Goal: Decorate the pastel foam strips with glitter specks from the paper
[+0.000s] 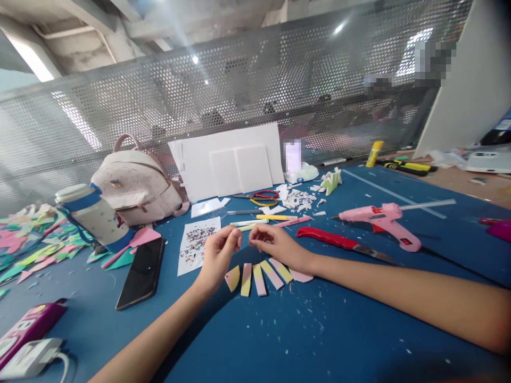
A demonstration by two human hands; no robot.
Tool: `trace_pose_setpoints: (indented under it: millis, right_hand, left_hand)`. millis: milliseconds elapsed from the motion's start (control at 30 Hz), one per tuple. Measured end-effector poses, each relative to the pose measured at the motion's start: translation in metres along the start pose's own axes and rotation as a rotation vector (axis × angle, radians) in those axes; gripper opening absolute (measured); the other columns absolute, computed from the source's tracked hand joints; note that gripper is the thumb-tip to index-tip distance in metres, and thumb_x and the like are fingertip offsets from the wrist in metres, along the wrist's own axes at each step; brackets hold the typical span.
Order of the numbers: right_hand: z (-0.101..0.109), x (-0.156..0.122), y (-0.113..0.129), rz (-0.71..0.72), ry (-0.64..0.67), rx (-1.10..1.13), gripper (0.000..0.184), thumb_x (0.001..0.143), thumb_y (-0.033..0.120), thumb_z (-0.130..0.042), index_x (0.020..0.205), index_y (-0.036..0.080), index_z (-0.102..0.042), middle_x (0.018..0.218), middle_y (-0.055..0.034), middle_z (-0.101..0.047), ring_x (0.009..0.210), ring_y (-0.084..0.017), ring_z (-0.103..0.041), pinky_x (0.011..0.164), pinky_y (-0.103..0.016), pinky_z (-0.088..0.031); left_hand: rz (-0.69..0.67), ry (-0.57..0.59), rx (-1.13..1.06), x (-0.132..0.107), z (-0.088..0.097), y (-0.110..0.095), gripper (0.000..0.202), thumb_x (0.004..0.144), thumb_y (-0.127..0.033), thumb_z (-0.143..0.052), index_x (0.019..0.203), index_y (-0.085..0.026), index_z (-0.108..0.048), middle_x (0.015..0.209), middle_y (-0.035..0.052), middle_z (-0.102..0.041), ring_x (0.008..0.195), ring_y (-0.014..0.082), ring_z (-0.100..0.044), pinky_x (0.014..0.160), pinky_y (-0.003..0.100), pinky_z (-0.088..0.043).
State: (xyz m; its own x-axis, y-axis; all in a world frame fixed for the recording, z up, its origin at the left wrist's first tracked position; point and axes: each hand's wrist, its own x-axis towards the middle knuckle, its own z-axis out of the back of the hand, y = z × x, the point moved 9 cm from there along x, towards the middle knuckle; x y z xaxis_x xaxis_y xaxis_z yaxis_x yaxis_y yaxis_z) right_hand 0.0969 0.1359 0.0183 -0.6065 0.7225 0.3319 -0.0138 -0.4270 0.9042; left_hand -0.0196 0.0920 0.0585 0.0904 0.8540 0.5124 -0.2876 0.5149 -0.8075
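– Foam strips (259, 277), 6 by our count, lie fanned on the blue table (279, 335) directly under both hands, with their near ends spread toward us.
– And the hands? We see the left hand (219, 252) raised, thumb and forefinger pressed together, just above the fan's left end.
– Same with the right hand (277, 246): its fingertips are pinched shut. Its wrist sits over the fan's right end, touching or nearly touching the last pink strip. The 2 pinches are close, with a small gap between them.
– Do they hold anything?
– Too small for us to tell. Something thin may run between them, or nothing.
– Then we judge that this fine work asks for steady forearms and a light right wrist, so the fan underneath does not shift.
– Agreed. We'd also mind the red utility knife (339, 242) just beyond the right hand, blade out, and the pink glue gun (379, 218) farther behind it.
– On the left hand's outer side lie a printed sheet (197, 242) and a black phone (141, 272), both apart from the strips.
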Motion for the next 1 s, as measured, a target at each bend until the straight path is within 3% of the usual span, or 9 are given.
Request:
trace_pose_setpoints:
  millis: [1000]
  right_hand:
    - [0.002,-0.004,0.016,0.074,-0.026,-0.098,0.01,0.091,0.021,-0.057,0.082,0.02,-0.054,0.08,0.0014,-0.051,0.068,-0.012,-0.045,0.061,-0.026,-0.037]
  left_hand:
    - [0.041,-0.087,0.005,0.004,0.013,0.006,0.042,0.1,-0.041,-0.046,0.066,-0.018,-0.05,0.057,-0.0033,-0.039,0.055,0.0115,-0.037,0.055,0.026,-0.029]
